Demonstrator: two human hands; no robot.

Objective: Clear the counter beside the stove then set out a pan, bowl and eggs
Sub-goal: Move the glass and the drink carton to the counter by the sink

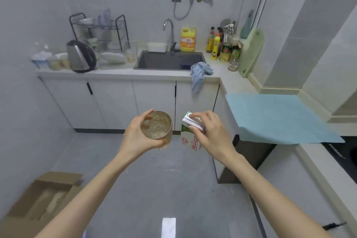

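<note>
Fingers (195, 128) of both hands were closed on things, the counter (237, 85) well to their right. A milk carton (190, 141), judged light and crushable, was pinched by its top in the right hand (212, 137). A glass (157, 127), judged slippery and fragile, was wrapped round its wall by the left hand (135, 135).
</note>
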